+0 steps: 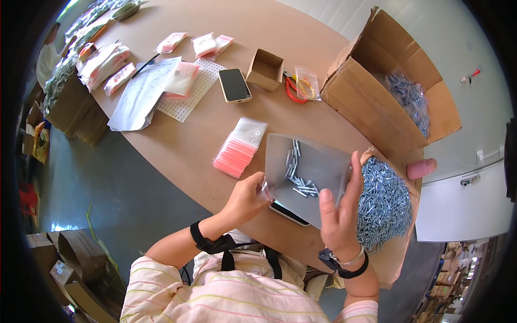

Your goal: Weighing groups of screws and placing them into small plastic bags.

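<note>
A grey metal scoop-like tray [307, 161] is tilted in front of me, with several silvery screws [301, 180] lying in it. My right hand [340, 215] grips its right side, thumb over the edge and fingers along the far side. At the tray's left corner my left hand [246, 196] is closed on a small clear plastic bag [264, 189], mostly hidden by the fingers. Partly covered by the tray is a flat white-rimmed device [289, 213]. A fanned stack of clear zip bags with red strips [238, 153] lies beyond my left hand.
A large pile of screws [383, 204] lies at right, below a big open carton [371, 102] holding bagged screws. Farther back are a phone [235, 86], a small cardboard box [265, 70], red-handled scissors [293, 89], papers [142, 94] and bag packs. A pink roll [421, 168] sits at the right edge.
</note>
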The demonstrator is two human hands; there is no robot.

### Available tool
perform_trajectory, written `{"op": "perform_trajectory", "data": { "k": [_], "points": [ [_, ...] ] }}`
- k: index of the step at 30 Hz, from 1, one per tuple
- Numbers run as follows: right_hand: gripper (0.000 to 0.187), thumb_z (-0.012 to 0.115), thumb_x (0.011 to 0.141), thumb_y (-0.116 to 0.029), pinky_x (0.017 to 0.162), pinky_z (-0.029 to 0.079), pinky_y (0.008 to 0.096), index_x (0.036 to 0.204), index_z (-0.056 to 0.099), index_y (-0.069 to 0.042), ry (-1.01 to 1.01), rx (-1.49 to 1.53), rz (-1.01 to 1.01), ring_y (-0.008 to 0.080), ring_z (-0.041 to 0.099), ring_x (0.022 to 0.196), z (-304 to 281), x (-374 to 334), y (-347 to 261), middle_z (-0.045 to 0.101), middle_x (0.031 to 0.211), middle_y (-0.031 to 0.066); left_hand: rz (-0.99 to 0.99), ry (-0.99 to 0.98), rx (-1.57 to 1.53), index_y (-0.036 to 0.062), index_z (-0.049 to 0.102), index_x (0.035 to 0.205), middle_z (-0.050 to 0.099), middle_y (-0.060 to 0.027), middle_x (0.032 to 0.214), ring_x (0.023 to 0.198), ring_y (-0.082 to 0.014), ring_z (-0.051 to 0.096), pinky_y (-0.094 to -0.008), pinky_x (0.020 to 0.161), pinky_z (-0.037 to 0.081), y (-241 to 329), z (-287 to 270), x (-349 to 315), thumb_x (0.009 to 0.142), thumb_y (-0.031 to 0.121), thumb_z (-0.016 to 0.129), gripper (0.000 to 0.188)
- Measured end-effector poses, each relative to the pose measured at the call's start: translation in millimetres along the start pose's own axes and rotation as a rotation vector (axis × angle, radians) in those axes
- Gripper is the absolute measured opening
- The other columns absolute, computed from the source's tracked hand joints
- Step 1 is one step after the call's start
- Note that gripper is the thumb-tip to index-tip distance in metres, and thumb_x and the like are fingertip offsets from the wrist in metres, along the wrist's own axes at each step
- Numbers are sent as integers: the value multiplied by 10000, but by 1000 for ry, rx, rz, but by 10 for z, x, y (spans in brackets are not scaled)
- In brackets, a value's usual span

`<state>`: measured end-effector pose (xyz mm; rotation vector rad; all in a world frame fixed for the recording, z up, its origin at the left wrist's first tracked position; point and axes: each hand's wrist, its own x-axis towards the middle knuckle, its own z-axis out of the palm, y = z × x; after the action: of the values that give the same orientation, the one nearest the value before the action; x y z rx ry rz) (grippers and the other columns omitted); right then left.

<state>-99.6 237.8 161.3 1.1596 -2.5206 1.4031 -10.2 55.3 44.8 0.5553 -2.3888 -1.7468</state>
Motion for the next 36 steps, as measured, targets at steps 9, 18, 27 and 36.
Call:
{"op": "perform_trajectory", "data": {
  "k": [9, 18, 27, 36],
  "points": [
    [846, 687, 924, -301, 948, 365, 465, 1560, 263, 64, -63, -326, -293, 357, 389, 1074, 144, 2, -242, 373, 1203, 252, 101, 111, -85, 34, 684, 918, 689, -144, 837, 868, -349, 654, -417, 765, 518, -53, 49, 108, 700, 136, 804, 269],
    [946, 782, 823, -331, 896, 393, 486, 1602, 283, -130, -68, -341, -431, 363, 407, 1052, 152, -106, -212, 357, 1205, 230, 95, 142, -326, 24, 711, 1019, 729, -159, 862, 768, -271, 708, -375, 734, 546, 45, 25, 73, 721, 129, 816, 333],
    [908, 676, 893, -300, 976, 372, 521, 1616, 165, -99, -111, -359, -508, 403, 395, 1191, 72, -187, -94, 330, 1350, 298, 197, 148, -300, -1, 692, 1030, 709, -155, 815, 747, -248, 702, -354, 733, 556, -13, 58, 76, 728, 63, 773, 319],
    [1091, 797, 846, -392, 1043, 437, 461, 1614, 99, -53, 118, 297, 1, 341, 453, 1296, 176, -232, -42, 320, 1483, 229, 162, 119, -337, -13, 661, 1073, 700, -140, 922, 813, -182, 675, -331, 733, 539, -79, 99, 53, 738, 22, 738, 346]
  ]
}}
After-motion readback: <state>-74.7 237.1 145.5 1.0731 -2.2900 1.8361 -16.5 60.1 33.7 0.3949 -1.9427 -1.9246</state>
